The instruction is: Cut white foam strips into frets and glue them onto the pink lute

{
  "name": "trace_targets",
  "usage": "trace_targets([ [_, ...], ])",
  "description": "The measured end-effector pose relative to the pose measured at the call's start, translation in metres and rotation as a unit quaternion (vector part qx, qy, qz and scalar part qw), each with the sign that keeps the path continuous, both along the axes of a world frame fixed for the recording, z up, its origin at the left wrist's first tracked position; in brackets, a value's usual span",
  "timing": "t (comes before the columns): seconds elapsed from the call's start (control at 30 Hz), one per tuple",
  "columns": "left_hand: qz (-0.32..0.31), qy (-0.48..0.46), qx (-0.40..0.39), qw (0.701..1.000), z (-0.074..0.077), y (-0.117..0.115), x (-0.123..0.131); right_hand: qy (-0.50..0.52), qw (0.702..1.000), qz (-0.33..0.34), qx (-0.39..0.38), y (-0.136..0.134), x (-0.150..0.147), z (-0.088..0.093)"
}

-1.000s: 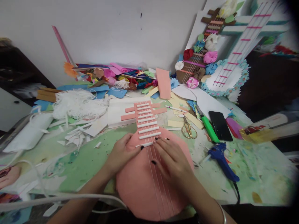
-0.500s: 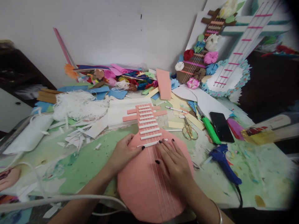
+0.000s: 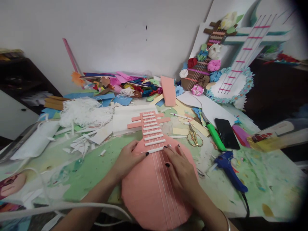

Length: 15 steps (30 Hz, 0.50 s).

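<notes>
A pink paper guitar lies in front of me with its neck pointing away. White strings run along it, and several white paper rolls cross the neck. The lowest white roll lies across the upper body, over the strings. Gripping the guitar's left edge, my left hand has its thumb at the roll's left end. My right hand lies flat on the body with fingers stretched out, fingertips touching the right end of that roll. Its palm covers part of the strings.
To the right are a blue glue gun, a green-handled cutter, a black phone and gold scissors. White string and paper scraps sit left. Two decorated paper guitars lean behind. A white cable crosses the front left.
The view has shifted slightly, so the scene sits a little lower. My right thumb has moved slightly up and right across the guitar; both hands otherwise keep their places.
</notes>
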<state>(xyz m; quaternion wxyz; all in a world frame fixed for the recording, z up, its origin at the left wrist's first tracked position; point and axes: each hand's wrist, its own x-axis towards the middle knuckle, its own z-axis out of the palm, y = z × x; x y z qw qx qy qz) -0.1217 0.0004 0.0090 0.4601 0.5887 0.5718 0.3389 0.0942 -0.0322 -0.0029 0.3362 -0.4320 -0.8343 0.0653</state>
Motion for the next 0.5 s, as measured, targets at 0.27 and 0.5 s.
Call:
trace_targets([
  [0.27,0.008,0.002,0.000,1.000,0.000,-0.002,-0.002,0.419,0.880,-0.161,-0.154,0.004,0.020,0.009],
  [0.5,-0.020,-0.047,-0.009,0.999,-0.001,0.000,-0.007,0.504,0.832,-0.195,-0.125,0.023,0.046,0.003],
])
